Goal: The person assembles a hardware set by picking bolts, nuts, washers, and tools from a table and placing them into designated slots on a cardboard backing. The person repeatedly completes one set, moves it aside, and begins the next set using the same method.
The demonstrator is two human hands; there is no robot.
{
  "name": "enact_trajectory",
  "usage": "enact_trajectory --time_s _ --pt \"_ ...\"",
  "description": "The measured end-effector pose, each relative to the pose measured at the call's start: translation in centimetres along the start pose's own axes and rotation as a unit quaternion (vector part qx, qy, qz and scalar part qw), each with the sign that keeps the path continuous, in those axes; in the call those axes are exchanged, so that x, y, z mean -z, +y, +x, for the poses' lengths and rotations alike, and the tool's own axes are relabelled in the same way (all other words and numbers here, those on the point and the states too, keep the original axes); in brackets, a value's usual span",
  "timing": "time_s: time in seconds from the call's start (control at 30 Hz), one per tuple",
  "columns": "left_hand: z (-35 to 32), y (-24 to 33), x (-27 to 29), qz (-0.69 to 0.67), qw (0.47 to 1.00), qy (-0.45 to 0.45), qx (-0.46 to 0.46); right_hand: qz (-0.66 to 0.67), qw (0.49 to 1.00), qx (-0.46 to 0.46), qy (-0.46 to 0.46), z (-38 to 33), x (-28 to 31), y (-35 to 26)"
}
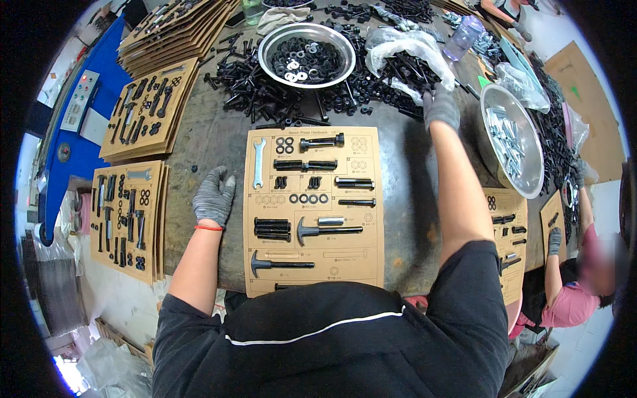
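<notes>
In front of me lies a cardboard sheet (312,249) carrying a wrench (259,162), black bolts (322,141), black washers (308,198), a silver sleeve (331,221) and two black T-shaped pieces (282,264). Some printed outlines on it are bare. My left hand (215,194), in a grey glove, rests on the table just left of the sheet, fingers loosely apart and holding nothing. Stretched forward to the far right, my gloved right hand (442,108) is at the edge of a clear plastic bag (401,45) and a heap of black bolts (408,69). Its fingertips are partly hidden.
A metal bowl of washers (307,84) stands at the far middle, another with silver bolts (534,179) at the right. Filled cardboard sheets are stacked at the left (166,146). A bottle (462,40) stands far right. A co-worker in pink (576,305) works at right.
</notes>
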State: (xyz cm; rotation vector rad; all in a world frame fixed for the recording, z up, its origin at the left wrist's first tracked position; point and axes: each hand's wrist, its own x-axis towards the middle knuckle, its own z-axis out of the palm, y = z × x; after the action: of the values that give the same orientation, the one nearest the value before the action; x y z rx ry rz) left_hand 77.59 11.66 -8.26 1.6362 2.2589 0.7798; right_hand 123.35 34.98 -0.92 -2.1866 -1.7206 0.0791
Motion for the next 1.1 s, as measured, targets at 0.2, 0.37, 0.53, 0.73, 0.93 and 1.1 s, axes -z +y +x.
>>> enact_trajectory --time_s 0.2,0.37,0.53,0.73,0.93,1.1 --pt "0.6 0.0 -0.4 0.058 0.998 0.012 -0.017 -0.058 0.998 -0.019 -0.028 8.0 -3.4 5.7" --pt "0.4 -0.4 -0.4 0.031 1.000 0.001 0.000 0.023 0.995 0.045 0.089 -4.2 2.7 1.2" --pt "0.2 0.0 -0.4 0.025 0.999 0.012 -0.016 0.375 0.915 0.072 -0.130 -23.1 5.0 0.7" --pt "0.4 -0.7 -0.3 0.022 1.000 0.003 -0.010 0.211 0.923 0.235 -0.219 -32.6 1.5 2.4" --pt "0.1 -0.8 -0.3 0.016 1.000 0.012 -0.018 0.205 0.920 0.256 -0.216 -32.8 1.6 2.4" --pt "0.0 0.0 -0.2 0.028 0.998 0.022 -0.054 0.197 0.923 0.270 -0.188 -33.0 1.2 2.8"
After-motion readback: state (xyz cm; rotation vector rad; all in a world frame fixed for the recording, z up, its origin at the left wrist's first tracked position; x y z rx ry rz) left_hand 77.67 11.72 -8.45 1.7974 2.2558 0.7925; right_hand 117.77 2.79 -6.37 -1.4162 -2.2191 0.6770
